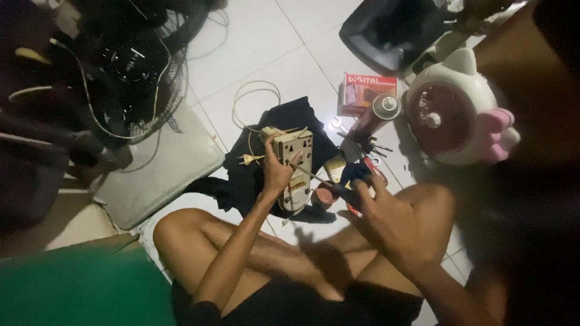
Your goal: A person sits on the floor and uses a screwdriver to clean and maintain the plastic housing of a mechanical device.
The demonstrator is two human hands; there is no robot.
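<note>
My left hand (pixel 276 171) grips a cream-coloured electrical box (pixel 295 163) that rests upright on a black cloth (pixel 266 175). A yellowish cord with a plug (pixel 249 159) trails from the box. My right hand (pixel 391 218) holds a screwdriver (pixel 314 176) by its handle. The thin shaft points left and its tip meets the face of the box near my left thumb. I sit on the white tiled floor with my knees folded below the box.
A white and pink cartoon-shaped small fan (pixel 459 111) lies at the right. Beside it are a red box (pixel 365 90), a spray can (pixel 377 115) and several small tools (pixel 362 145). A black fan grille (pixel 136 66) with cables sits at upper left, above a white panel (pixel 163 169).
</note>
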